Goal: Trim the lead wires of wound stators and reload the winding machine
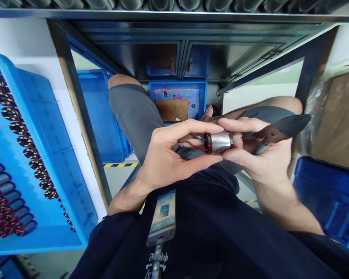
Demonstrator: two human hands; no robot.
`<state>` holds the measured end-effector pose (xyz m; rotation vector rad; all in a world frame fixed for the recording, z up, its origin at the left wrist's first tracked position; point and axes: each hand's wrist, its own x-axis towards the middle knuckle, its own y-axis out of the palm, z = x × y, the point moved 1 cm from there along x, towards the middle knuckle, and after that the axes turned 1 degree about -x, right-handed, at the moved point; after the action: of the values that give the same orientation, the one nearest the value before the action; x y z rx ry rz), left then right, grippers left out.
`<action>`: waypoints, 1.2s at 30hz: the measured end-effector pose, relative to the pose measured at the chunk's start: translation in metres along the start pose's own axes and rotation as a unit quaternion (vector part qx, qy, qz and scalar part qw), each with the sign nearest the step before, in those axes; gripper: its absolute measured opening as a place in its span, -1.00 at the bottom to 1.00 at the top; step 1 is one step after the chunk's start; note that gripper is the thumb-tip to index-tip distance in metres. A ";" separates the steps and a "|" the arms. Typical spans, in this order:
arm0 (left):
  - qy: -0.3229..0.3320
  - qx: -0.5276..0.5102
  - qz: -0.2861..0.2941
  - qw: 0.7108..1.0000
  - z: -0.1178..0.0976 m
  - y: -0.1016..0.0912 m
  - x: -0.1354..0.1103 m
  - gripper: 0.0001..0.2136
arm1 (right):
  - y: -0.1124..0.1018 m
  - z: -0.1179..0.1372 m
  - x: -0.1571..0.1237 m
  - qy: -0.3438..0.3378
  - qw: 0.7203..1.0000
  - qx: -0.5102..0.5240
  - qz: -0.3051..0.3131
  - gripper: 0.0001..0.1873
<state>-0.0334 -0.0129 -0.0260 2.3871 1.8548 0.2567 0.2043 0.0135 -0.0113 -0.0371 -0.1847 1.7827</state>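
A short silver metal cylinder (218, 142) with red windings and a dark end is pinched between the fingertips of both hands. It may be a small motor part. My left hand (168, 155) grips its left end with the thumb and forefinger. My right hand (256, 153) holds its right end and also has a dark flat tapered tool (285, 128) in the palm, its tip pointing right. The tool's other end is hidden by the fingers.
At left, a blue tray (43, 155) holds rows of dark cylinders with copper-red windings. Below my hands are grey shorts (136, 116) and a badge (163, 215) on a dark shirt. Further off are blue bins (99, 116), a small blue tray (177, 100), and a metal shelf frame (81, 116).
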 end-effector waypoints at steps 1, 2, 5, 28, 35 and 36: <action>-0.003 0.001 0.006 1.000 0.000 0.000 0.000 -0.54 | 0.000 -0.001 0.001 -0.004 1.000 -0.001 -0.002 -0.53; -0.009 0.003 0.014 1.000 -0.001 0.000 0.000 -0.55 | 0.000 -0.001 0.001 -0.006 1.000 0.001 -0.003 -0.56; -0.046 0.038 0.024 0.998 -0.005 0.006 0.004 -0.53 | 0.001 0.000 0.004 0.006 1.000 0.010 0.005 -0.69; -0.017 -0.208 -0.110 0.972 0.023 0.033 0.010 -0.74 | 0.007 0.020 -0.005 -0.073 0.993 -0.058 -0.070 -0.74; 0.064 -0.108 -0.197 0.972 0.020 0.025 0.011 -0.75 | -0.006 0.025 -0.020 -0.034 0.962 -0.266 0.054 -0.73; 0.062 -0.093 -0.191 0.975 0.018 0.025 0.011 -0.75 | -0.005 0.025 -0.019 -0.045 0.959 -0.272 0.062 -0.72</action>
<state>-0.0037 -0.0085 -0.0379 1.8862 2.1849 0.5252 0.2105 -0.0065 0.0128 -0.3694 -0.7501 1.8108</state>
